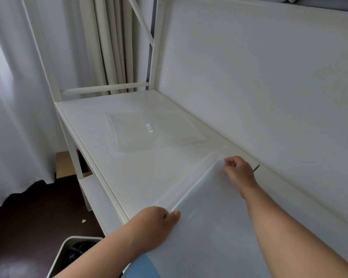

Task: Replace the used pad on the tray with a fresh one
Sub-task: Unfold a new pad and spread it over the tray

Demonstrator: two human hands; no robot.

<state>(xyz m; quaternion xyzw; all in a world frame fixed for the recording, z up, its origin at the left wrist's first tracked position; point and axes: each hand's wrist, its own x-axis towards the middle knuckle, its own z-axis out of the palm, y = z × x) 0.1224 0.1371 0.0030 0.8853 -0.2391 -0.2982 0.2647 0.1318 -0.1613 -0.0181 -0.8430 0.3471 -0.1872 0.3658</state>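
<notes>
A white pad (207, 223) is lifted off the near part of the white tabletop (141, 177), its far edge raised and its blue underside showing at the bottom. My left hand (157, 219) pinches the pad's near-left edge. My right hand (238, 171) grips its far corner. Farther back on the table lies a flat clear plastic packet (155, 131) with a small white label, apart from both hands. No tray is distinguishable from the white surface.
A white back panel (259, 87) runs along the table's right side. White curtains (14, 97) hang at the left. A white bin (72, 255) with dark contents stands on the dark floor at bottom left. A cardboard box (65, 165) sits under the table.
</notes>
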